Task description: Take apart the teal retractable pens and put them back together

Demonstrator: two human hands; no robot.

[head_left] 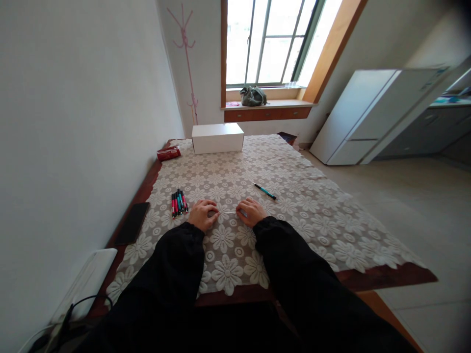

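Note:
A thin white strand runs straight between my hands, low over the lace tablecloth; whether it is string, a tie or a band I cannot make out. My left hand pinches one end, its fingers curled together. At the other end, the fingers of my right hand are closed in the same way. Left of my left hand lies a row of several pens with black, red and teal parts. A single teal and black pen rests beyond my right hand, slanting across the cloth.
A white box stands at the table's far end, with a red packet to its left. Along the left edge are a dark phone and a white power strip with cables. The lace tablecloth covers the table.

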